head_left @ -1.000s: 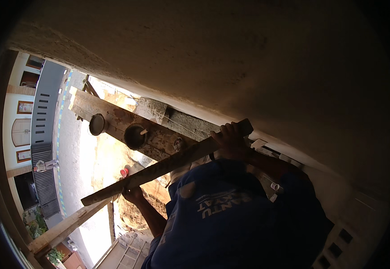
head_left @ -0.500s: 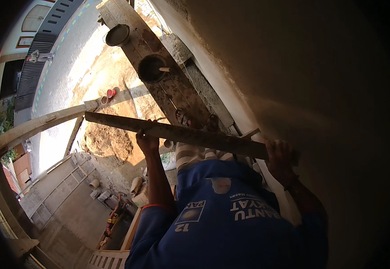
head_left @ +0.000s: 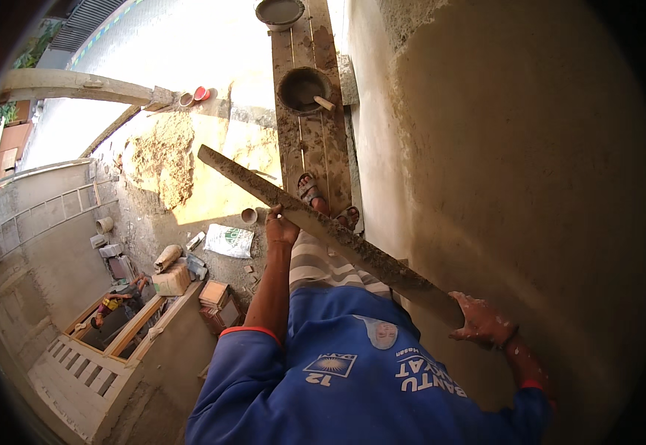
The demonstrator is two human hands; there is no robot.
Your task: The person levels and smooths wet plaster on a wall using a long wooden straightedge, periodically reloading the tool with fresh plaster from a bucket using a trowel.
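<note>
A long, narrow plasterer's straightedge (head_left: 367, 254), crusted with mortar along its upper edge, slants across in front of my body. My left hand (head_left: 282, 228) is closed around its lower edge, left of its middle. At its lower right end my right hand (head_left: 484, 320), spotted with mortar, grips the tip; part of the fingers is hidden. The plastered wall (head_left: 501, 185) rises on my right, beside the straightedge. My sandaled feet (head_left: 312, 191) stand on a plank scaffold (head_left: 314, 148).
A black basin (head_left: 297, 100) with a wooden-handled tool (head_left: 324, 103) and a second mortar basin (head_left: 280, 11) stand farther along the planks. Below at left are a white sack (head_left: 228, 242), boxes (head_left: 172, 279), a ladder (head_left: 41, 213) and another person (head_left: 111, 302). A timber beam (head_left: 93, 85) crosses at upper left.
My view has turned, and the planks now run nearly upright. The straightedge has tilted more steeply, its right end lower and nearer me. Both hands keep hold of it.
</note>
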